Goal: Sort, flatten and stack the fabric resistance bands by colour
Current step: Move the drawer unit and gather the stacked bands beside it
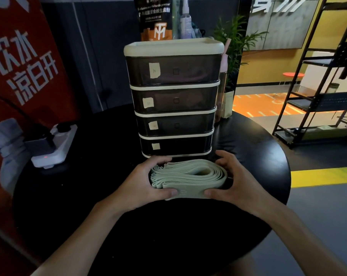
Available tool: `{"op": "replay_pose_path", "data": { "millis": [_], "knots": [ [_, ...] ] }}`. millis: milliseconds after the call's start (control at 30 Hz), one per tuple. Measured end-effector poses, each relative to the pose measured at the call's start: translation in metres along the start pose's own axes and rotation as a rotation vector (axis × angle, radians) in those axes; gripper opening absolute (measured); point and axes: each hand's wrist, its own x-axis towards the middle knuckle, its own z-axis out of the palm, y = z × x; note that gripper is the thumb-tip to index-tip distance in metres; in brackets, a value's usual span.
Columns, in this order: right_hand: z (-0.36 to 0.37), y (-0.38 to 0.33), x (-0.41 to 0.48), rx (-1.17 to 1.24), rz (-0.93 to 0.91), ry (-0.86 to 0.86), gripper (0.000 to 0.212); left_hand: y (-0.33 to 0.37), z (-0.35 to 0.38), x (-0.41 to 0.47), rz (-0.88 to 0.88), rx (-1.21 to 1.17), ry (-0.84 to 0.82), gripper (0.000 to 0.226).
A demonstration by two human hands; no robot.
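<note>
A stack of pale green bands (188, 176) lies on the round black table (168, 226), near its middle, just in front of the drawer box (174, 100). The left hand (144, 184) grips the left end of the stack, thumb on the near side. The right hand (234, 182) grips the right end in the same way. A white power strip (53, 148) lies near the table's left edge.

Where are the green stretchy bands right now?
In the head view, the green bands are mid-frame over the black table, gripped between the left hand and right hand, just in front of the drawer tower.
</note>
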Motion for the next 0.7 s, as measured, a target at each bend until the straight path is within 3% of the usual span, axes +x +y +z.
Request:
{"op": "replay_pose_path", "data": {
  "millis": [233, 433, 600, 700],
  "knots": [
    [0.005, -0.011, 0.001, 0.033, -0.049, -0.083, 0.115, -0.003, 0.001, 0.001, 0.052, 0.105, -0.005, 0.072],
    [0.008, -0.011, 0.002, 0.041, -0.055, -0.082, 0.116, 0.000, -0.001, -0.002, -0.027, 0.056, 0.030, 0.067],
    [0.008, -0.015, 0.002, 0.018, -0.035, -0.056, 0.100, 0.000, -0.004, -0.003, -0.040, 0.034, 0.029, 0.075],
    [0.011, -0.015, 0.005, -0.014, -0.043, 0.001, 0.080, -0.002, -0.006, -0.005, -0.044, 0.021, 0.024, 0.074]
  ]
}}
